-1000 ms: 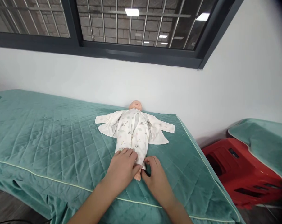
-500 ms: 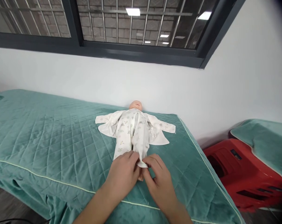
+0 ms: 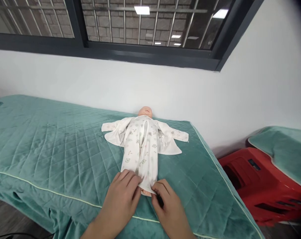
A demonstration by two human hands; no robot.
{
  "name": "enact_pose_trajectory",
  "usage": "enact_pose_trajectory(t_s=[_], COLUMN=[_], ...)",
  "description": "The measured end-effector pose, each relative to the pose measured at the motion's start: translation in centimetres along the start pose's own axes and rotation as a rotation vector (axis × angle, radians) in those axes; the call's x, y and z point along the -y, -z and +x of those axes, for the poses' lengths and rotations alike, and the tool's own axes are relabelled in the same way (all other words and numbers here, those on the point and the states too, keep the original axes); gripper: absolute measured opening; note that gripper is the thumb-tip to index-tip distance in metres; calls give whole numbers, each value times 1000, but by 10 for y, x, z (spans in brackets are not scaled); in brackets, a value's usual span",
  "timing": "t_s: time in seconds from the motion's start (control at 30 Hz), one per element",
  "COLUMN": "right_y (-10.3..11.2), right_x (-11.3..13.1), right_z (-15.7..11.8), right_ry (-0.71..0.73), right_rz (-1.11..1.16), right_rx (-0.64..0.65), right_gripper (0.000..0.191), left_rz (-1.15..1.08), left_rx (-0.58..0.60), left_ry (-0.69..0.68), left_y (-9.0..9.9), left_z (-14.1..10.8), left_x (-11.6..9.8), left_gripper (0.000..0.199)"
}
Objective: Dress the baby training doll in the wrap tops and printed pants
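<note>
A baby doll (image 3: 145, 112) lies on its back with its head toward the wall. White printed baby pants (image 3: 148, 156) cover its legs and front, and a white baby shirt (image 3: 169, 146) spreads out to both sides beneath. My left hand (image 3: 123, 199) has its fingers closed at the lower left leg end of the pants. With thumb and forefinger, my right hand (image 3: 166, 205) pinches the hem at the lower right. Between my hands a little of the doll's feet shows below the hem; the rest of the legs is hidden.
A green quilted cover (image 3: 66, 142) with pale piping lies over the bed. Behind it rise a white wall (image 3: 165, 89) and a dark-framed barred window (image 3: 145, 54). A red plastic chair (image 3: 262, 182) stands at the right beside another green cover (image 3: 287, 149).
The right leg of the pants has been drawn down and spread flatter over the doll's leg. Both hands have moved nearer to me, the left one also leftward.
</note>
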State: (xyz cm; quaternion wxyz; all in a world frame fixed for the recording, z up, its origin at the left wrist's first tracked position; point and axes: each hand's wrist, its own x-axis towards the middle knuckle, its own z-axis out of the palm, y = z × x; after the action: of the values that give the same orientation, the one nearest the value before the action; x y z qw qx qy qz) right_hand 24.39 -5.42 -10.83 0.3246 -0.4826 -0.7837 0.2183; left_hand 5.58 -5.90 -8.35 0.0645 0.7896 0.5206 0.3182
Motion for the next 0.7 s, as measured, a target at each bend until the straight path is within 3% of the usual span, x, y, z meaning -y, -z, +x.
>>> enact_pose_trajectory(t_s=[0.13, 0.27, 0.4, 0.57, 0.7], right_y=[0, -2, -7, -9, -9], right_x=[-3, -5, -4, 9, 27], right_z=[-1, -2, -1, 0, 6], right_ry=[-45, -37, 21, 101, 193], right_rz=[11, -2, -15, -37, -127], right_rx=[0, -102, -158, -249, -172], right_gripper=[15, 24, 27, 28, 37], left_rz=[-18, -30, -61, -119, -139], left_rx=[-95, -175, -124, -115, -108], left_ry=[0, 112, 226, 293, 321], left_y=[-1, -3, -7, -17, -21], left_z=[-16, -36, -44, -36, -30], left_x=[9, 26, 37, 43, 48], left_gripper=[23, 34, 36, 25, 19])
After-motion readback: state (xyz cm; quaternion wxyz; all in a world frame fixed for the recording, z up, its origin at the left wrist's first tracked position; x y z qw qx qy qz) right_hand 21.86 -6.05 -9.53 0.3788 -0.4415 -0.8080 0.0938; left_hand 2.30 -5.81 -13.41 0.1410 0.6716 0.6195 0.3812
